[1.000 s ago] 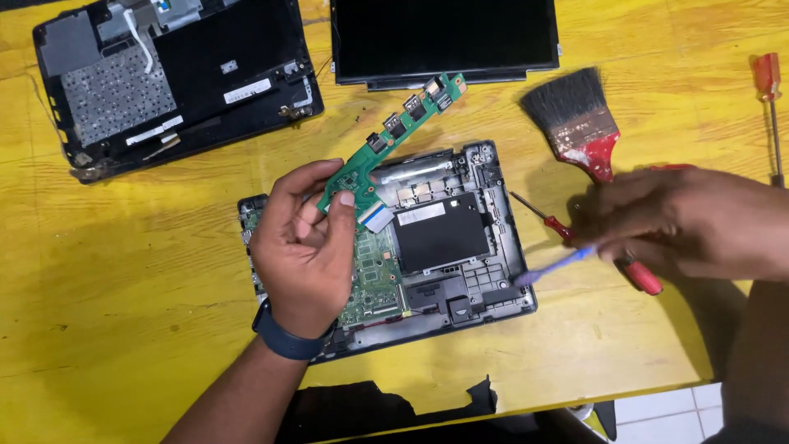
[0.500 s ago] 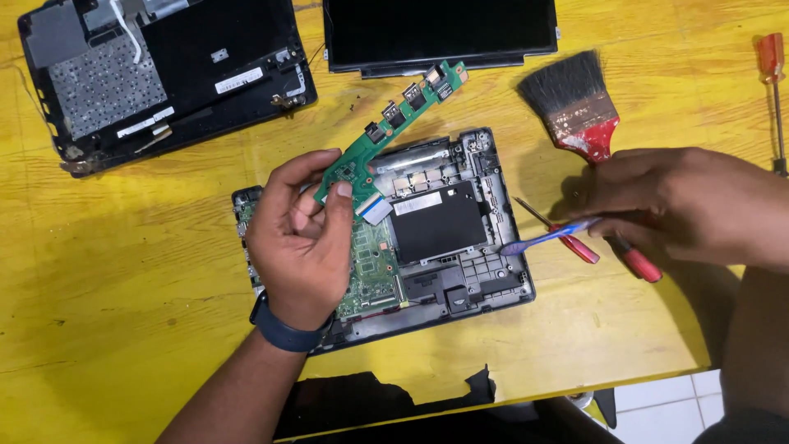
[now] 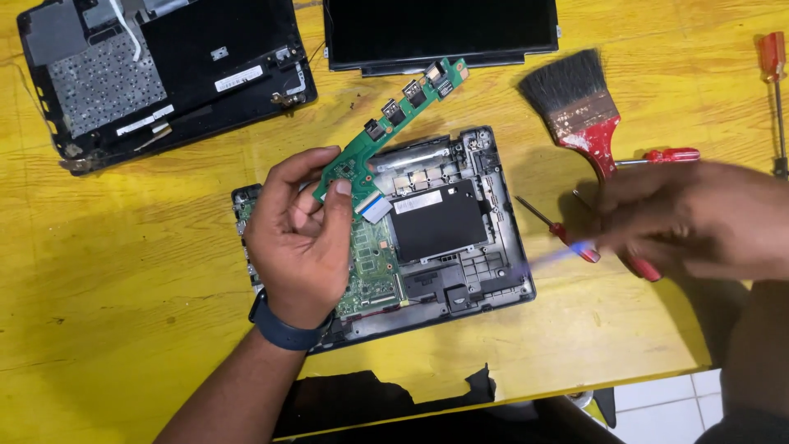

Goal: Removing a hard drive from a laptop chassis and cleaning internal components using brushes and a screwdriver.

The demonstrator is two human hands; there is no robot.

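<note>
The left hand has its grip closed on the lower end of a long green port board, which angles up over the opened laptop base whose tray holds a green mainboard and a black drive. The blurred right hand grips a thin blue tool beside that base. Around them on the yellow surface lie a red-handled brush, screwdrivers, a keyboard cover and a screen panel.
</note>
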